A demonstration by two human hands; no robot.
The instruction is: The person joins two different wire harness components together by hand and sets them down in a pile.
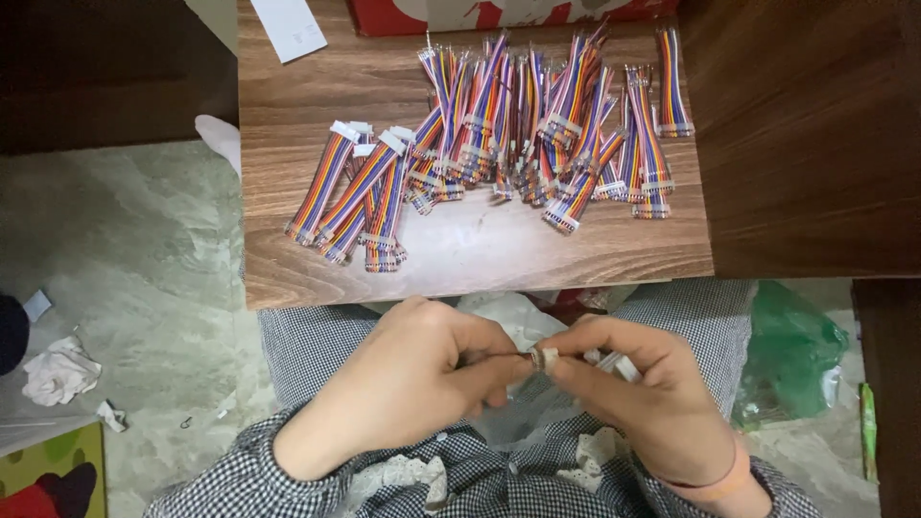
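Wood-grain board point(460, 259) ahead carries the ribbon-cable pile point(499, 125). Over my lap, left hand point(408, 379) and right hand point(638, 388) pinch one small connector piece point(544, 359) between them, its axis running left-right, equally near both.

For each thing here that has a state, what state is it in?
Left hand: closed in a grip on a small connector piece.
Right hand: pinching the same connector.
Rainbow ribbon cables: loose pile on the wooden board.
Small cable group: set apart at the left.
Green plastic bag: crumpled on the floor.
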